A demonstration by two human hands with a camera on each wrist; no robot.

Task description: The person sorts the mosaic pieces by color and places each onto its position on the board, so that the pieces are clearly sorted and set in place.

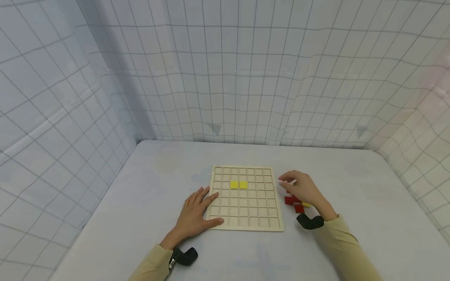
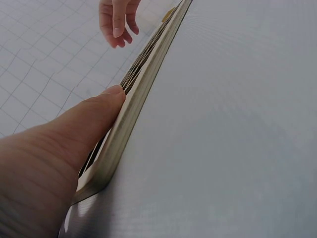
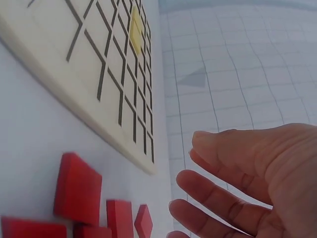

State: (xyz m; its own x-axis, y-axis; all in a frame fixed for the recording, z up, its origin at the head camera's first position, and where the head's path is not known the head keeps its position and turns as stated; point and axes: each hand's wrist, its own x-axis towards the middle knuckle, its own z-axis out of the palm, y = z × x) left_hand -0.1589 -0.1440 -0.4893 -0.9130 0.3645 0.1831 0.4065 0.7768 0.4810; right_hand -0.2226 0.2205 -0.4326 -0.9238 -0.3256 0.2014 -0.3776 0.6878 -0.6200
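Observation:
A pale wooden grid board [image 1: 243, 225] lies flat on the table, with two yellow square tiles [image 1: 243, 185] side by side in cells of one row. My left hand [image 1: 193, 214] rests on the board's left side with fingers spread; its thumb lies over the near-left corner, and in the left wrist view the thumb [image 2: 99, 111] presses on the rim. Right of the board, my right hand [image 1: 301, 190] hovers with loosely bent fingers and nothing visible between them. Below it lie several red tiles [image 1: 299, 208] and a yellow tile [image 1: 306, 204], partly hidden by the hand.
The white table [image 1: 168, 171] extends around the board. White grid-patterned curtains [image 1: 242, 78] hang behind it and at both sides. Black wrist cameras [image 1: 310, 221] sit at both wrists. In the right wrist view, red tiles [image 3: 78, 188] lie close to the board's edge.

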